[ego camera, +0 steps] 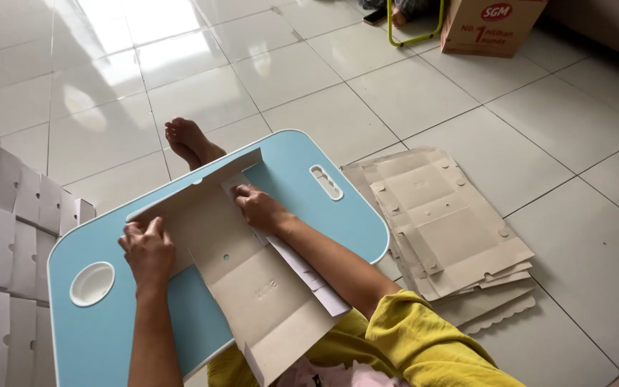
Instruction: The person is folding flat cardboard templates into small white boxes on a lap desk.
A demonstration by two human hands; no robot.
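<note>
A flat grey cardboard box blank (252,283) lies on a light blue lap table (109,337). Its far flap is raised along a fold. My left hand (147,247) presses on the blank's left side, thumb and fingers on the fold. My right hand (258,206) pushes on the blank near the upright flap, fingers bent against the card. A white side flap (309,276) sticks out under my right forearm. Both hands rest on the same blank.
A stack of flat unfolded box blanks (442,229) lies on the tiled floor to the right. Folded white boxes (5,244) are piled at the left. My bare feet (189,143) show beyond the table. A brown carton (492,25) and a green frame (413,29) stand far back.
</note>
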